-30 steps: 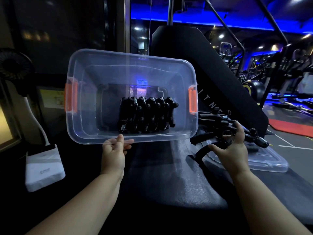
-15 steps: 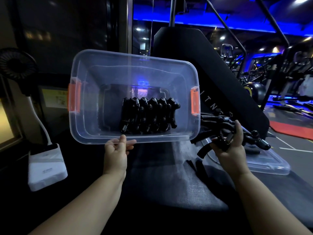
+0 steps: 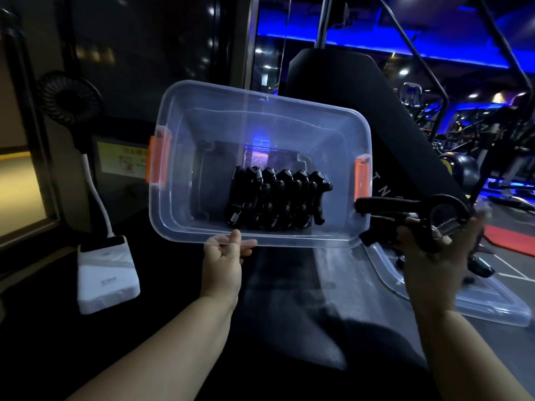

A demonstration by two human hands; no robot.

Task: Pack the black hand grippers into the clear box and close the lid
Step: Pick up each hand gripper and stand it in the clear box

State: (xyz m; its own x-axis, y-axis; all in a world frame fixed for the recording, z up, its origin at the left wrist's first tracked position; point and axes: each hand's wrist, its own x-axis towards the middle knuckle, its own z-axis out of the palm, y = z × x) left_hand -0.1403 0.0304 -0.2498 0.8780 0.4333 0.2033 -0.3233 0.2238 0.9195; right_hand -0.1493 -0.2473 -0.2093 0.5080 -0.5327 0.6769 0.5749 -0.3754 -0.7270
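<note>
The clear box (image 3: 202,117) with orange latches is tilted up toward me, its opening facing the camera. My left hand (image 3: 224,256) grips its near rim. Inside, a row of several black hand grippers (image 3: 275,198) lies against the lower wall. My right hand (image 3: 434,256) is lifted just right of the box, closed on one black hand gripper (image 3: 414,206) whose handle tips reach the box's right rim. The clear lid (image 3: 486,302) lies flat on the dark mat under that hand, with another black gripper (image 3: 480,269) partly hidden on it.
A white power bank (image 3: 107,273) with a black clip fan (image 3: 69,96) on a white stalk stands at the left. A black padded machine back (image 3: 347,91) rises behind the box. The dark mat (image 3: 289,314) stretches toward me. Gym equipment fills the blue-lit far right.
My right hand has lifted one black gripper off the pile on the lid and carried it up toward the box's right rim. The box has tilted slightly, still held by my left hand.
</note>
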